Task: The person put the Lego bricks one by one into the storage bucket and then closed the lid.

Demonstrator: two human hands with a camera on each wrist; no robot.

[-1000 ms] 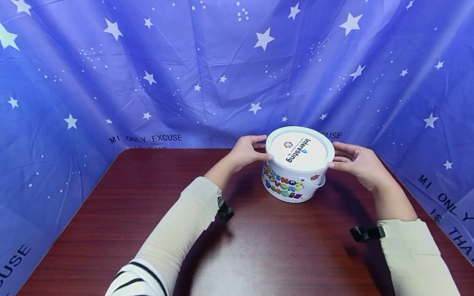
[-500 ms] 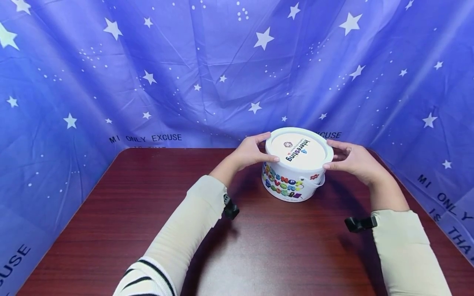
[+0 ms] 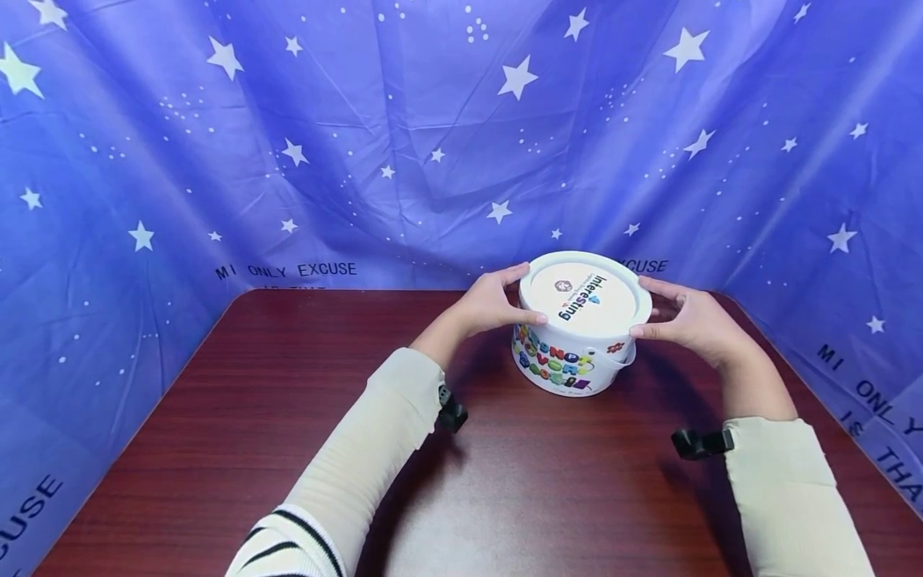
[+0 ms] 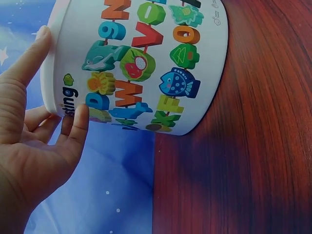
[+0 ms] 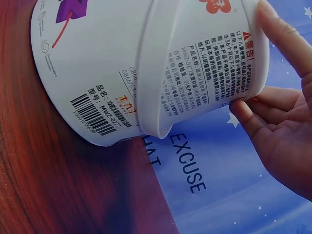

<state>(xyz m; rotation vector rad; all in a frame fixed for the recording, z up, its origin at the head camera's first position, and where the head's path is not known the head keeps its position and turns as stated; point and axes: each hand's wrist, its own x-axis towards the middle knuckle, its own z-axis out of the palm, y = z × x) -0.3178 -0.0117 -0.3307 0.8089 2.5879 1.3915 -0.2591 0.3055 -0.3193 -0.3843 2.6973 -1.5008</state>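
A white bucket point(image 3: 551, 365) with colourful printed letters stands upright on the table, its round white lid point(image 3: 602, 300) seated on top. My left hand point(image 3: 486, 304) holds the lid's rim from the left, thumb at the front edge. From the right, my right hand point(image 3: 695, 324) grips the opposite side of the rim. In the left wrist view, the left hand point(image 4: 41, 156) has its thumb on the lid rim point(image 4: 52, 53) and other fingertips just under it. In the right wrist view, the right hand point(image 5: 285, 126) spans the rim beside the bucket's hanging handle point(image 5: 158, 73).
The dark red-brown wooden table point(image 3: 288, 417) has rounded far corners. A blue star-patterned curtain point(image 3: 404, 160) hangs behind it and along both sides, close behind the bucket. Black wrist cameras sit on both forearms, over the light sleeves.
Both hands have shifted slightly inward on the lid, the left thumb moving right along the front rim and the right fingers coming further over the edge. The bucket has stayed in place.
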